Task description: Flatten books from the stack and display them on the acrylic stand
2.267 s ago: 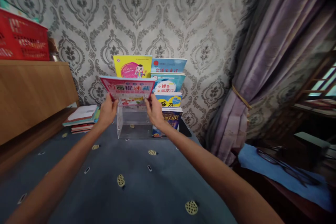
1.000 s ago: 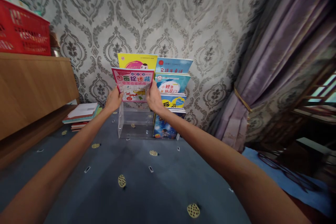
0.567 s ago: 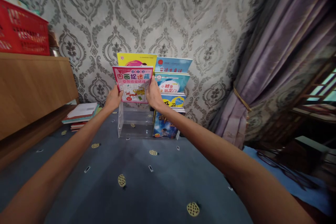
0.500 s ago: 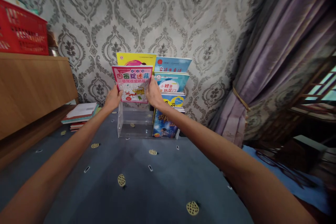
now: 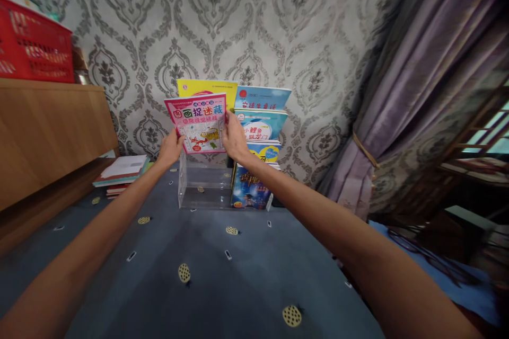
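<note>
Both my hands hold a pink children's book (image 5: pixel 196 122) upright in front of a clear acrylic tiered book stand (image 5: pixel 202 185). My left hand (image 5: pixel 170 147) grips its lower left edge and my right hand (image 5: pixel 234 136) grips its right edge. The book is tipped slightly to the left, just above the stand's left column. Behind it stands a yellow book (image 5: pixel 207 87) in the top left tier. The right column holds a blue book (image 5: pixel 260 98), a light-blue book (image 5: pixel 258 126), a yellow-and-blue one (image 5: pixel 265 151) and a dark-blue book (image 5: pixel 250 188) at the bottom.
The stand sits on a blue patterned cloth (image 5: pixel 207 265) against a damask wall. A stack of books (image 5: pixel 123 172) lies at the left beside a wooden board (image 5: pixel 47 132), with a red crate (image 5: pixel 34 47) on top. A purple curtain (image 5: pixel 405 79) hangs at the right.
The pink book went from tilted flat to upright facing me, settled low against the stand, then in the last half second rose a little and tipped left. My view drifted slightly.
</note>
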The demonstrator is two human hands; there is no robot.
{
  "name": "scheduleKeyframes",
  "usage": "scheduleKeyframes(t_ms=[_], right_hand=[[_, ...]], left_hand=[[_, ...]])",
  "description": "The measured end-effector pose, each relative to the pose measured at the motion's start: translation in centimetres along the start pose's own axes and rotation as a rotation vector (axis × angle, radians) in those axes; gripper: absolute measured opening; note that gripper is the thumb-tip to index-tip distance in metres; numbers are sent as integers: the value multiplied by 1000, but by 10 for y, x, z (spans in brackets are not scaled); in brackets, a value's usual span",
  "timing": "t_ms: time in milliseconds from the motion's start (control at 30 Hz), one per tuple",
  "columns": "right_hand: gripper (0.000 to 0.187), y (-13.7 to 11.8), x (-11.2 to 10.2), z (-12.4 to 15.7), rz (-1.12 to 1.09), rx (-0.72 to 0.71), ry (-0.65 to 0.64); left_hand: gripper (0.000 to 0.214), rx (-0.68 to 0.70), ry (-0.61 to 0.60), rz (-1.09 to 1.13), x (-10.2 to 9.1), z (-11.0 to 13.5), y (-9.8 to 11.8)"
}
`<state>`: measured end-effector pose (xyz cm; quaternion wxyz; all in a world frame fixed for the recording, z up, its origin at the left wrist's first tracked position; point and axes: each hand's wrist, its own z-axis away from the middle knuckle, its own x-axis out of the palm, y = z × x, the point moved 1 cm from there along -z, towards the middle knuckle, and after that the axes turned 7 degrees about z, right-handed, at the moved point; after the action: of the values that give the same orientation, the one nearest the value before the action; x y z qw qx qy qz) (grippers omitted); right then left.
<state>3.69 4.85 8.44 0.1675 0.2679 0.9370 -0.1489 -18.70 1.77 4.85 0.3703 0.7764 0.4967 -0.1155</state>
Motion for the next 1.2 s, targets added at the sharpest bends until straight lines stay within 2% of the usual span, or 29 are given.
scheduleKeyframes(t_ms=[267, 467, 567, 700, 800, 967, 1100, 1200], right_hand=[[42, 11, 7, 1, 26, 55, -68], [41, 17, 13, 3, 37, 100, -49], [47, 14, 16, 8, 30, 92, -37], [65, 5, 26, 23, -20, 49, 10], [71, 0, 33, 37, -29, 54, -2], [70, -1, 35, 58, 6, 48, -93], [69, 3, 36, 68, 49, 115, -245], [69, 5, 39, 73, 54, 146, -291]], left_hand=[[24, 7, -23, -24, 3, 2, -3], [19, 14, -4, -19, 7, 0, -2], [20, 14, 7, -24, 7, -1, 0], [19, 1, 11, -43, 6, 0, 1], [18, -17, 11, -58, 6, 0, 1], [18, -54, -5, -79, 4, -3, 1], [18, -64, -25, -89, 5, -2, 2], [19, -55, -45, -93, 8, 1, 3]])
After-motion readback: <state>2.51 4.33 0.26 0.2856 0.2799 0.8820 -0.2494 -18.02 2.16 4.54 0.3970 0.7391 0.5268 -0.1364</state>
